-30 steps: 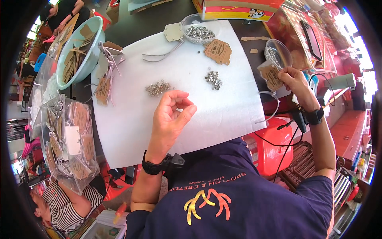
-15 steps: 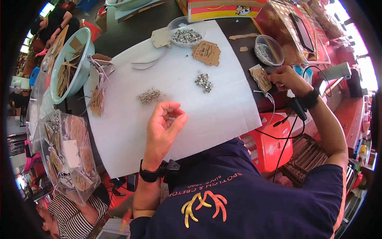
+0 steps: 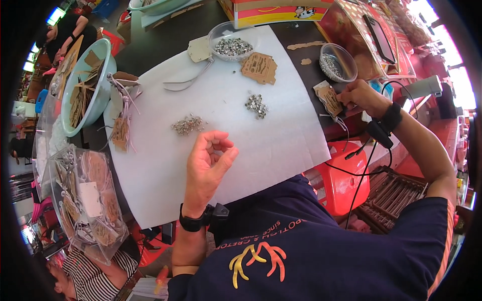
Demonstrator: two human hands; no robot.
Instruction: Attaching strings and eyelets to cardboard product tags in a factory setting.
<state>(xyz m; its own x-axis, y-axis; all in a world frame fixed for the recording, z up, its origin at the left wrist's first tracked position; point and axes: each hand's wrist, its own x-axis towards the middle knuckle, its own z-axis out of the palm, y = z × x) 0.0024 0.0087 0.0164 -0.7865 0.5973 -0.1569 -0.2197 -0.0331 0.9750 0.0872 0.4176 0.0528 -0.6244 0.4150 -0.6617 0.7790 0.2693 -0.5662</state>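
Note:
My right hand [image 3: 365, 98], at the table's right edge, has its fingers closed on the side of a brown paper tag [image 3: 328, 98] with grey strings hanging from it. Over the white sheet [image 3: 281, 150], my left hand [image 3: 207, 163] hovers with curled fingers, the thumb close to the fingertips; anything between them is too small to see. Just beyond it lies a pile of small metal studs [image 3: 188, 125]. Another pile of round metal pieces [image 3: 256, 106] sits farther right. Brown scalloped tags [image 3: 259, 68] rest near the sheet's far edge, beside a pale tag [image 3: 200, 49] with a grey cord.
Clear bowls of metal pieces [image 3: 233, 29] [image 3: 321, 61] stand at the back. To the left are a green basin [image 3: 107, 65] of brown tags, corded tags [image 3: 120, 131] and a clear bin [image 3: 108, 251]. A black cable [image 3: 359, 174] hangs near my right arm, above a red stool [image 3: 346, 185].
My right elbow has swung outward to the right while the fingers stay at the brown tag. The tag's strings have shifted slightly. My left hand keeps nearly the same pose.

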